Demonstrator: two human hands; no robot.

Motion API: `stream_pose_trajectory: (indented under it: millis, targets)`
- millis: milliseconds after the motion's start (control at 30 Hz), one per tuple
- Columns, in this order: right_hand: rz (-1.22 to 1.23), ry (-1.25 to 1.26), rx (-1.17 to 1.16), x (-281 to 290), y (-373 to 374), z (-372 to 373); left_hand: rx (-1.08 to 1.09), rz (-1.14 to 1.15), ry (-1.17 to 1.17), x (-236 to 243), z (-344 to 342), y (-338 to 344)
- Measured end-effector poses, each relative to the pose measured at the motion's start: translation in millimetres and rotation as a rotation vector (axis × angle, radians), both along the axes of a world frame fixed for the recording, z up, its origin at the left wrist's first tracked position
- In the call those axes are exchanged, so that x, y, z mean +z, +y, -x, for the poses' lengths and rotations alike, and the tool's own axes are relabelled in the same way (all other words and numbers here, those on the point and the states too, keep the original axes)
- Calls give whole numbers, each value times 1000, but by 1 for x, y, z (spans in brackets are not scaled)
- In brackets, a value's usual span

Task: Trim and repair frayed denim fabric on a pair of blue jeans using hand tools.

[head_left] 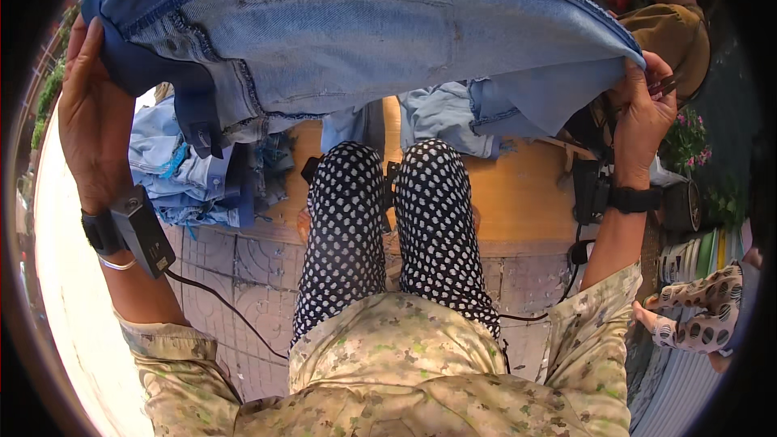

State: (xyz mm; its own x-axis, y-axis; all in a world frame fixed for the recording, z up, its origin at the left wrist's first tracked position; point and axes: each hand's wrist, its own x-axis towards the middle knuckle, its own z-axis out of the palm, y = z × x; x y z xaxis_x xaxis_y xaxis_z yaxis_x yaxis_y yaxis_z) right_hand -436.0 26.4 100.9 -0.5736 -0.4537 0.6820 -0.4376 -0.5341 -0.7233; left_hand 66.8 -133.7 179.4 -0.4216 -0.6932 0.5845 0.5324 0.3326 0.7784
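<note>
A faded blue denim garment (356, 40) is stretched wide across the top of the view, held up in front of me with seams and frayed edges showing. My left hand (93, 113) pinches its darker blue left edge between thumb and fingers. At the other end my right hand (643, 113) grips the garment's right corner. A thin dark object (664, 87) shows by the right fingers; its kind is too small to tell. A dark blue strip (197, 109) dangles from the garment near my left hand.
Below the garment, more denim pieces (441, 117) lie on an orange-brown board (526, 186). A heap of denim (190, 170) sits at the left. Cables run from the wrist devices (144, 231). A seated person (668, 40) is at the upper right, another person's patterned trouser leg (696, 316) lower right.
</note>
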Motion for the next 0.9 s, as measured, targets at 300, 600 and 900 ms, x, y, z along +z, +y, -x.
stream_pose_trajectory:
  millis: [300, 600, 900]
  targets:
    - [-950, 169, 20, -216, 134, -43, 189, -949, -490, -231, -15, 126]
    - [-845, -24, -52, -196, 158, -50, 302, -814, -594, -193, 2, 154]
    - [-1112, 143, 53, -185, 149, -66, 610, -349, -1226, -206, 22, 137]
